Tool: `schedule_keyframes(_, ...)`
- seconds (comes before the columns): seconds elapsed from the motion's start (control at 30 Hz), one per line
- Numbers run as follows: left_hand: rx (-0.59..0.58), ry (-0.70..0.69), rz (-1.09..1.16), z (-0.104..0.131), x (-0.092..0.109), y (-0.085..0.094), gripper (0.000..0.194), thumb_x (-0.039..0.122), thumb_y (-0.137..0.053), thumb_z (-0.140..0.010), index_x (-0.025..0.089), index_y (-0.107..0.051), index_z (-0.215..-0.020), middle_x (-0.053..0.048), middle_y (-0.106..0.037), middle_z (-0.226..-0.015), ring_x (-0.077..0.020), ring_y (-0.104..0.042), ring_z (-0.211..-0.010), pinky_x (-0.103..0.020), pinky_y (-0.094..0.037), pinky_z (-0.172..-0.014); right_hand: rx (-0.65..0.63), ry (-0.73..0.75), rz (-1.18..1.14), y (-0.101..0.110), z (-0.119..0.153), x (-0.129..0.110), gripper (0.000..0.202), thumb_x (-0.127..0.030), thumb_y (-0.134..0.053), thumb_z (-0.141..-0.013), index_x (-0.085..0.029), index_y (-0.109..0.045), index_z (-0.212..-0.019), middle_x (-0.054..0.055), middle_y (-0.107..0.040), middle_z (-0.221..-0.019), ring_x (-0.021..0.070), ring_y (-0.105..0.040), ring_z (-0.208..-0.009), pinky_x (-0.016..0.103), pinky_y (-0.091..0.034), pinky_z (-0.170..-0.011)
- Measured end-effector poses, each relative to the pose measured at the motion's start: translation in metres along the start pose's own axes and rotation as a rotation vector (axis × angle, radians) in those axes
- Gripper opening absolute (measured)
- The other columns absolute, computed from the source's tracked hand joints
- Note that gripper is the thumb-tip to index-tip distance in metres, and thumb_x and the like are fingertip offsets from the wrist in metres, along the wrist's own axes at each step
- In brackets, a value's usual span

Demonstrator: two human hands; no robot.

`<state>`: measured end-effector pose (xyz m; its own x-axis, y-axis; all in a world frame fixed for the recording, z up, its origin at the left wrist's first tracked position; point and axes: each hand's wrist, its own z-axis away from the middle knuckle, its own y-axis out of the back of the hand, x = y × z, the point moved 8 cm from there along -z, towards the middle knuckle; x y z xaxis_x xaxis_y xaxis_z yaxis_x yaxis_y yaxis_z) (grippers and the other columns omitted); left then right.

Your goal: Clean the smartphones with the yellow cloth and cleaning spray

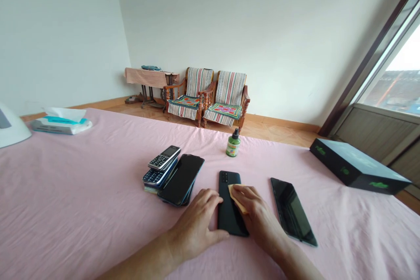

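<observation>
A dark smartphone [225, 216] lies back up on the pink bedsheet, its camera block at the far end. My left hand [198, 223] holds it along its left side, with curled fingers at the edge and the thumb across the lower part. In my right hand [256, 210] is a folded yellowish cloth [236, 197], pressed against the phone's back. Some of the cloth is hidden under the fingers. To the right lies a larger dark phone or tablet [292, 210], glossy screen up. Left of my hands are stacked smartphones [183, 177] and keypad phones [164, 157].
A green spray bottle [232, 145] stands beyond the phone. At the right is a black box [357, 166]; a tissue pack [62, 123] and a white rounded object [12, 129] are at the left. Two wooden chairs [226, 92] and a cloth-covered table [147, 78] stand by the wall.
</observation>
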<state>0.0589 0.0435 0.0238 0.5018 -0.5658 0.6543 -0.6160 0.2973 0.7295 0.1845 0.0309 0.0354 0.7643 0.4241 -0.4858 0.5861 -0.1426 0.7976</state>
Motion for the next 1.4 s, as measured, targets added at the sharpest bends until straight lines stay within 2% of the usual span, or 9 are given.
schedule_keyframes(0.13,-0.005,0.005,0.005,-0.001,0.0,0.001,0.056,0.021,-0.081,-0.061,0.02,-0.057,-0.112,-0.007,-0.055,-0.115,-0.0266,-0.049,-0.113,-0.041,-0.039,-0.1,0.038,-0.009,-0.011,0.0,0.006,0.001,0.04,-0.002,-0.042,-0.081,-0.023,-0.066,-0.105,0.008,-0.063,-0.104,0.0209,-0.054,-0.097,0.033,-0.049,-0.084)
schedule_keyframes(0.27,-0.002,0.021,0.014,-0.001,-0.001,0.002,0.057,0.02,-0.083,-0.059,0.019,-0.058,-0.109,-0.009,-0.054,-0.119,-0.0282,-0.048,-0.116,-0.043,-0.039,-0.101,0.048,0.069,0.011,-0.008,0.035,-0.013,0.04,-0.003,-0.044,-0.08,-0.023,-0.065,-0.108,0.009,-0.064,-0.102,0.0221,-0.056,-0.092,0.033,-0.053,-0.076)
schedule_keyframes(0.4,0.007,0.019,0.014,-0.001,-0.003,0.001,0.056,0.02,-0.084,-0.058,0.019,-0.059,-0.108,-0.011,-0.052,-0.125,-0.0298,-0.046,-0.12,-0.046,-0.037,-0.104,0.058,0.139,0.039,-0.01,0.056,-0.017,0.043,-0.005,-0.045,-0.082,-0.025,-0.06,-0.117,0.009,-0.064,-0.107,0.0225,-0.058,-0.093,0.034,-0.055,-0.078)
schedule_keyframes(0.63,0.023,-0.003,-0.017,-0.002,-0.005,0.0,0.055,0.019,-0.083,-0.058,0.016,-0.06,-0.108,-0.012,-0.054,-0.124,-0.0301,-0.047,-0.119,-0.045,-0.037,-0.104,0.131,0.033,0.0,-0.002,0.047,-0.007,0.042,-0.003,-0.04,-0.084,-0.024,-0.061,-0.114,0.009,-0.063,-0.107,0.0209,-0.057,-0.097,0.033,-0.053,-0.082)
schedule_keyframes(0.8,0.04,0.001,0.002,-0.002,-0.004,0.002,0.055,0.018,-0.083,-0.058,0.018,-0.06,-0.108,-0.011,-0.054,-0.124,-0.0293,-0.048,-0.119,-0.045,-0.038,-0.104,0.125,0.118,-0.026,-0.004,0.05,-0.022,0.035,-0.004,-0.042,-0.084,-0.023,-0.063,-0.104,0.008,-0.064,-0.094,0.0202,-0.058,-0.086,0.031,-0.053,-0.072)
schedule_keyframes(0.97,0.025,0.019,-0.009,-0.002,-0.004,0.001,0.052,0.018,-0.082,-0.061,0.017,-0.059,-0.108,-0.013,-0.052,-0.128,-0.0298,-0.045,-0.122,-0.046,-0.036,-0.105,0.168,0.029,-0.002,0.001,0.047,-0.014,0.036,-0.003,-0.04,-0.084,-0.022,-0.063,-0.105,0.009,-0.063,-0.1,0.0204,-0.057,-0.091,0.032,-0.053,-0.077)
schedule_keyframes(1.1,0.038,0.032,-0.001,-0.003,-0.006,0.001,0.053,0.018,-0.083,-0.059,0.017,-0.06,-0.107,-0.013,-0.051,-0.13,-0.0301,-0.044,-0.124,-0.046,-0.035,-0.106,0.147,0.085,-0.015,-0.001,0.048,-0.019,0.032,-0.002,-0.042,-0.079,-0.02,-0.065,-0.092,0.008,-0.064,-0.089,0.021,-0.057,-0.083,0.032,-0.052,-0.07)
schedule_keyframes(1.27,0.054,0.01,0.018,-0.003,-0.008,0.002,0.051,0.018,-0.082,-0.059,0.019,-0.06,-0.105,-0.012,-0.053,-0.129,-0.0302,-0.046,-0.122,-0.047,-0.036,-0.105,0.177,0.034,0.016,0.002,0.046,-0.011,0.036,-0.002,-0.039,-0.083,-0.02,-0.062,-0.104,0.009,-0.063,-0.098,0.0204,-0.056,-0.089,0.032,-0.052,-0.076)
schedule_keyframes(1.4,0.077,-0.019,0.046,-0.003,-0.01,0.002,0.051,0.017,-0.082,-0.058,0.021,-0.06,-0.104,-0.01,-0.054,-0.126,-0.0305,-0.047,-0.121,-0.048,-0.037,-0.104,0.148,0.111,0.02,0.0,0.048,-0.023,0.031,-0.001,-0.042,-0.08,-0.019,-0.063,-0.093,0.008,-0.063,-0.087,0.0208,-0.055,-0.081,0.031,-0.051,-0.068)
